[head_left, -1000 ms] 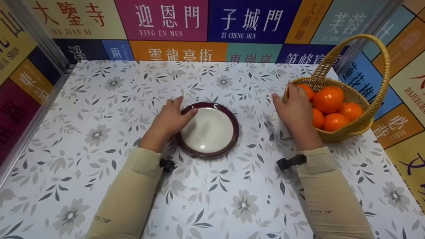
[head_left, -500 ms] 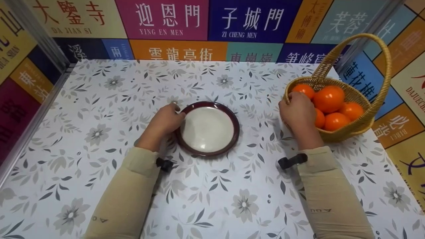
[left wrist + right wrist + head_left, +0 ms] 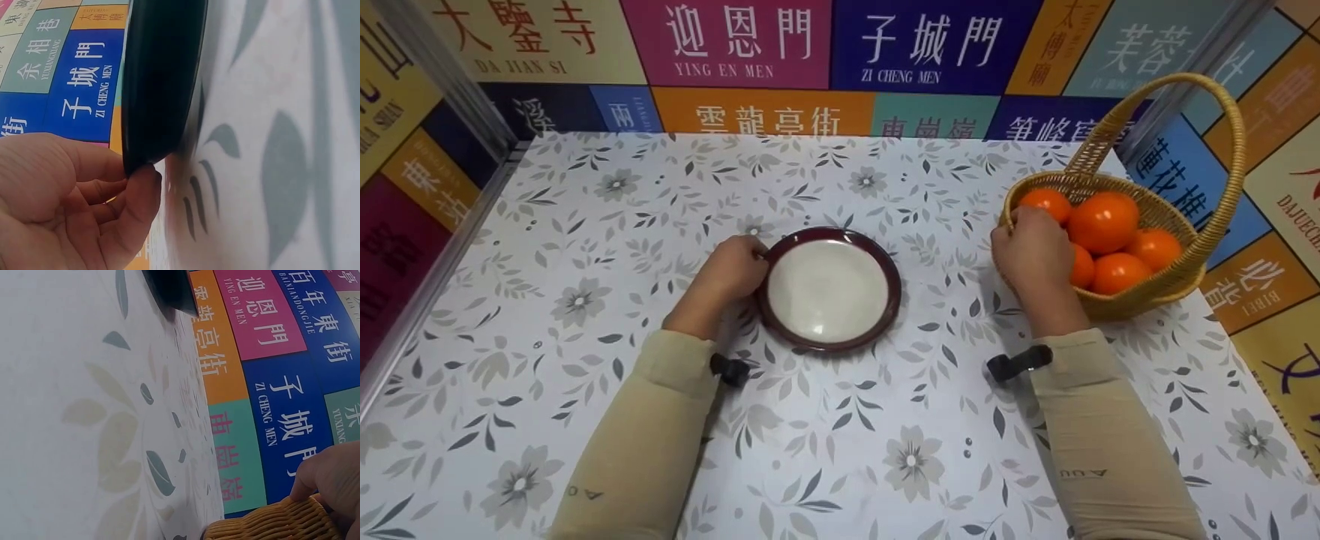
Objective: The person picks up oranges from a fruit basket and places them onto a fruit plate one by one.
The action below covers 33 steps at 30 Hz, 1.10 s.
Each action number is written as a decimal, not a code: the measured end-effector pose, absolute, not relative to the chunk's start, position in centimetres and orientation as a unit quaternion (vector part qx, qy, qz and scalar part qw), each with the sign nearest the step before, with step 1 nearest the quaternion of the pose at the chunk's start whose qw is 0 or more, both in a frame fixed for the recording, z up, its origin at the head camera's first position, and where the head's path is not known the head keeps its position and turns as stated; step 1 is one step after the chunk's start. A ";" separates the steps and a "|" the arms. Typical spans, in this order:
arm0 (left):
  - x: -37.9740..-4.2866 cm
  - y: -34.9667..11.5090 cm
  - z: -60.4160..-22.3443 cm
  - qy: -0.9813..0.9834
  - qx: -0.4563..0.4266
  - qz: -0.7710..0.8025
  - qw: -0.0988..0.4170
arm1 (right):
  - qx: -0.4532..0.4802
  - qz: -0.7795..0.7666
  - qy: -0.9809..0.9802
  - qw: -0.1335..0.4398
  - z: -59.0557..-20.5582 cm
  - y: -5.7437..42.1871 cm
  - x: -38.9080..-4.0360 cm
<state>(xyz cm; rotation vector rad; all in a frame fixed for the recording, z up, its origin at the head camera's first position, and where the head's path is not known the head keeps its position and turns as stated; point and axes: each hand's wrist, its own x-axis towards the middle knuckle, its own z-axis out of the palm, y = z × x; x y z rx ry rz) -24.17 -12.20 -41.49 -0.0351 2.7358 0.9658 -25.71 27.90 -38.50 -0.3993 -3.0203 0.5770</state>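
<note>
A round plate point(image 3: 829, 289) with a cream centre and dark red rim lies mid-table. My left hand point(image 3: 727, 271) pinches its left rim; in the left wrist view the thumb and fingers meet on the edge of the plate point(image 3: 160, 79). On the right stands a wicker basket point(image 3: 1140, 304) with a tall arched handle. Several oranges point(image 3: 1102, 222) fill it. My right hand point(image 3: 1035, 259) grips the basket's left rim, the fingertips hidden inside. From the right wrist, the hand point(image 3: 334, 481) shows with its thumb over the woven rim of the basket point(image 3: 275, 523).
A white cloth with grey leaves and flowers covers the table point(image 3: 840, 465). Printed panels point(image 3: 915, 45) with large characters stand behind the table and along both sides. The basket is close to the table's right edge.
My left hand has closed from above the plate onto its left rim. The right hand's raised fingers have come down and curled over the basket rim. Plate and basket stay in place.
</note>
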 end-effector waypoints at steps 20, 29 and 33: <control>-24.3 -12.4 -41.5 0.931 -0.010 0.343 0.124 | -0.110 0.173 -0.977 0.053 -38.6 28.1 -25.5; -24.4 -12.4 -41.7 0.933 -0.010 0.337 0.126 | -0.106 0.180 -0.977 0.040 -38.5 27.6 -25.5; -24.3 -12.4 -41.7 0.932 -0.013 0.339 0.129 | -0.101 0.182 -0.977 0.042 -38.6 27.2 -25.4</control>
